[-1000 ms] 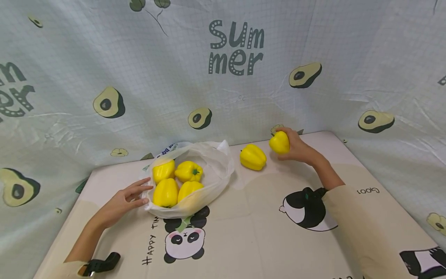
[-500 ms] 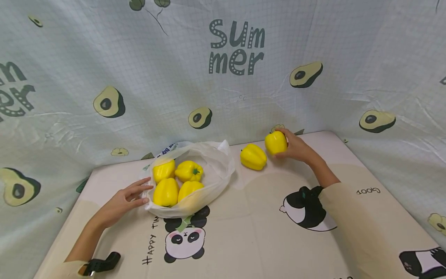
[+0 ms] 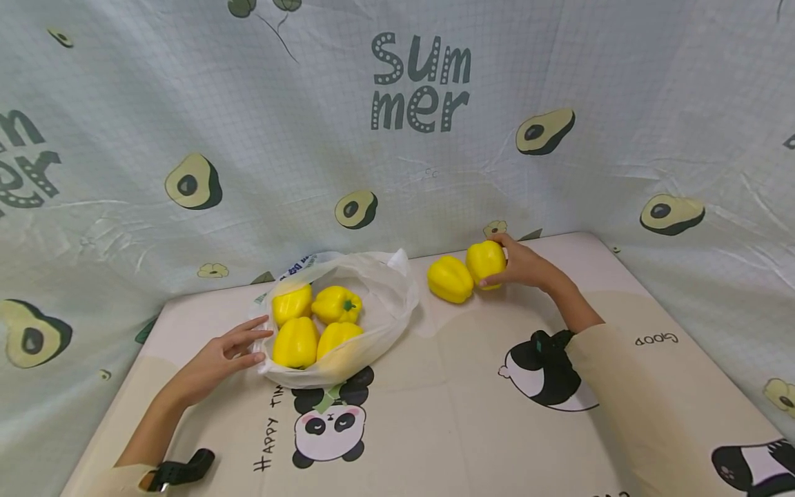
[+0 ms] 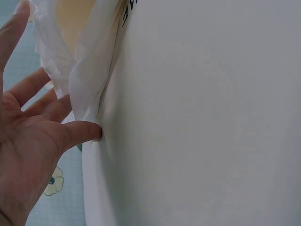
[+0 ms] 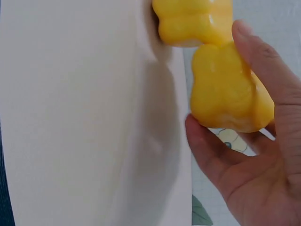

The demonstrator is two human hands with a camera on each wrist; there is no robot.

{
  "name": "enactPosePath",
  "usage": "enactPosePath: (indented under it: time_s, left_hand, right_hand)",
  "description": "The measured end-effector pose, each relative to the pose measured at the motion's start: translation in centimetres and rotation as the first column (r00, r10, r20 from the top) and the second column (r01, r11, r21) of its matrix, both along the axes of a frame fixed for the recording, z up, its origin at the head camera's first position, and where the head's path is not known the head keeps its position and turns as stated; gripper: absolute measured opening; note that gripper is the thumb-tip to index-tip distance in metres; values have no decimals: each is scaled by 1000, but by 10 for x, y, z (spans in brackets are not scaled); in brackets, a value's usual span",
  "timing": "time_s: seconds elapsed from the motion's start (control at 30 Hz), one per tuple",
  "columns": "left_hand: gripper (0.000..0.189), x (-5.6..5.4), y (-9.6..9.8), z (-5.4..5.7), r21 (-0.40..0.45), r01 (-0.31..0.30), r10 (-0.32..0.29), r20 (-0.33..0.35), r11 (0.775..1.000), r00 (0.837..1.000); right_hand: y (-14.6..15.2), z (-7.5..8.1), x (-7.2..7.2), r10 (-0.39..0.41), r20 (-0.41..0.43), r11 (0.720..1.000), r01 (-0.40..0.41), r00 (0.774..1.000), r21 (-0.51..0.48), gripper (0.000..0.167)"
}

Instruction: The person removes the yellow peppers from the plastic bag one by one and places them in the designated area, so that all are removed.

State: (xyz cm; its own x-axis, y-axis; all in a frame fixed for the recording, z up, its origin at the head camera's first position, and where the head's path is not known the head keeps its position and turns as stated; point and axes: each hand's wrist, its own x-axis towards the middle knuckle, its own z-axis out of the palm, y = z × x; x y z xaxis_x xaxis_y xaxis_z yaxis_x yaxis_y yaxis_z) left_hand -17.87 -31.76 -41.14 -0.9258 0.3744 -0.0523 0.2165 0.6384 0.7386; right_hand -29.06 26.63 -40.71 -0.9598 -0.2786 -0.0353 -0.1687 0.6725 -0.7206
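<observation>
In the head view my right hand (image 3: 526, 265) grips a yellow bell pepper (image 3: 484, 259) at the back of the table. Its fingers and thumb lie around the pepper's sides, as the right wrist view also shows. Close by on the left, a second yellow bell pepper (image 3: 450, 279) rests on its side, and the two appear to touch. A white plastic bag (image 3: 386, 319) lies with its mouth spread, several yellow bell peppers (image 3: 296, 343) inside. My left hand (image 3: 217, 360) stays at the bag's left side, fingers fairly straight, fingertips against the plastic (image 4: 87, 89).
A pale cloth with panda prints covers the table (image 3: 447, 414). Behind it hangs a light curtain (image 3: 422, 179) with avocado pictures, close to the table's back edge. A black strap (image 3: 183, 471) sits around the left wrist.
My right hand has moved left and slightly down with its bell pepper, bringing it up against the loose one. The left hand and the bag have stayed where they were.
</observation>
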Motion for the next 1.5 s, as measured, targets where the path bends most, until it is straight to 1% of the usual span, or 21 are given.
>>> enactPosePath:
  time_s: [0.13,0.27,0.37,0.5,0.67,0.83,0.97,1.13,1.3,1.5]
  left_hand:
    - [48,0,0,0,2,2,-2,1,1000,1000]
    - [48,-1,0,0,0,5,-5,0,1000,1000]
    - [48,-1,-1,0,-2,5,-5,1,1000,1000]
    - [48,-1,-1,0,-3,4,-4,3,1000,1000]
    - [48,-1,-1,-1,3,0,0,8,1000,1000]
    - [49,-1,-2,-1,2,-1,1,18,1000,1000]
    - [50,-1,0,0,1,-3,2,17,1000,1000]
    - [50,-1,2,3,3,-5,4,22,1000,1000]
    - [49,-1,2,3,8,1,-2,20,1000,1000]
    - [48,-1,1,3,-30,6,-6,6,1000,1000]
  right_hand:
    - [-2,2,5,41,37,999,-40,998,-30,104]
    - [-3,3,8,66,33,995,-64,997,-72,101]
    - [-2,3,8,66,30,995,-63,997,-84,101]
    - [-1,1,8,66,32,994,-63,997,-89,106]
    - [0,-1,6,63,3,996,-62,998,-68,107]
    - [1,-2,3,76,-75,997,-76,994,2,106]
    - [2,-4,0,104,-147,994,-101,984,33,102]
    - [3,-7,-3,136,-197,991,-130,971,43,96]
    - [2,-6,-4,161,-201,986,-148,966,77,95]
    - [1,-4,-1,162,-149,987,-159,975,33,95]
